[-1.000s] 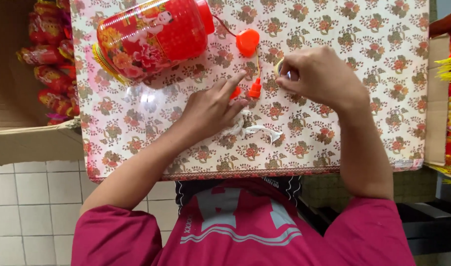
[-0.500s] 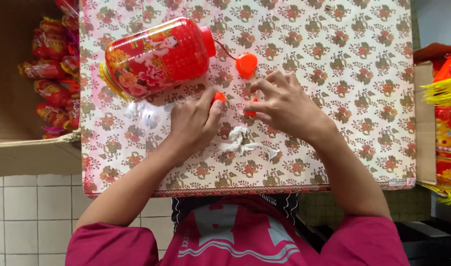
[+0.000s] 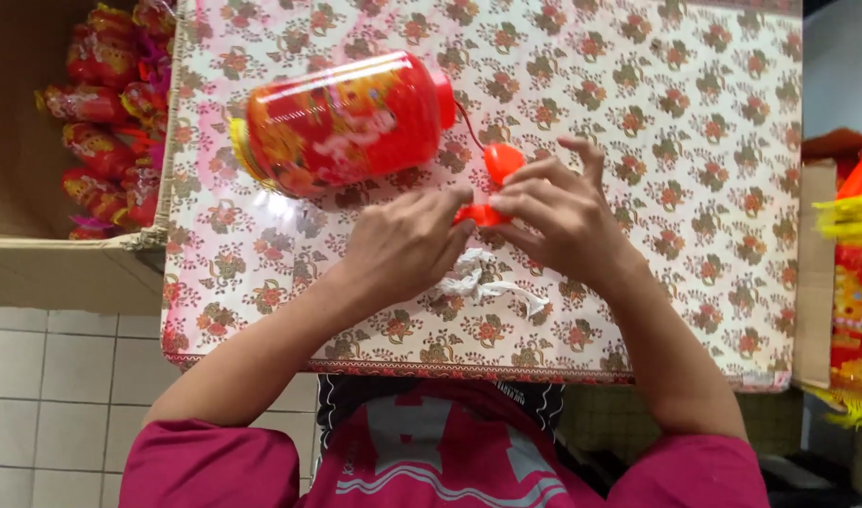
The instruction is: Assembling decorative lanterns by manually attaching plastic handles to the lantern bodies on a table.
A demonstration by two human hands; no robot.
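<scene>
At frame centre, left hand (image 3: 407,246) and right hand (image 3: 555,212) pinch a small orange plastic piece (image 3: 481,215) between closed fingertips; the red cylindrical paper lantern (image 3: 342,122) lies on the floral counter (image 3: 694,216) upper left, its orange cap (image 3: 502,160) apparently unattached

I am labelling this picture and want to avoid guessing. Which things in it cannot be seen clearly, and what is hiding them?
- Small red piece, head view: pinched between left hand and right hand; fingers cover most of it, so its shape is unclear.
- Crumpled clear wrapper: partly under the hands.
- Lantern: its thin cord is too fine to trace.
- Cardboard box of red packs: cut by the left edge.
- Red and yellow decorations: cut by the right edge.
</scene>
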